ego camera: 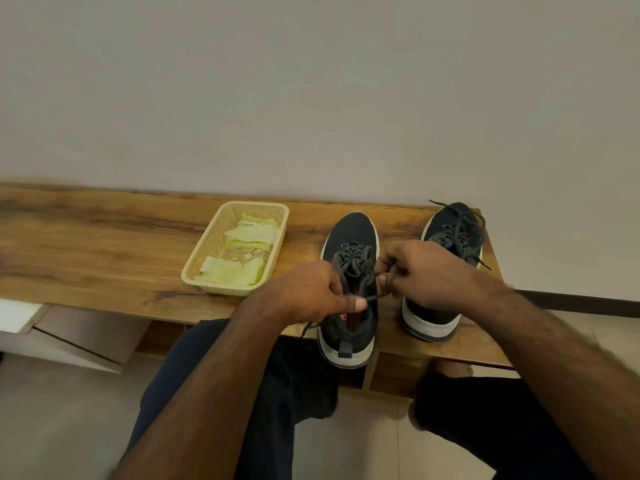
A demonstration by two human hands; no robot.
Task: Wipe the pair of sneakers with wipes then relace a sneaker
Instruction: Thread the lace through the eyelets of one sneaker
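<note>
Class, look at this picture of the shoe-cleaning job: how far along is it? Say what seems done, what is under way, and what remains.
Wiping looks done: crumpled yellowish wipes lie in the beige plastic basket. Under way: the left hand and right hand each pinch the dark lace of the near dark sneaker with a white sole, already threaded through its eyelets. Left: tying it off. The far dark sneaker is laced, its ends loose.

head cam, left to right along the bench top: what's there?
basket holding wipes → left hand → sneaker being laced → right hand → second sneaker, laces loose.
</note>
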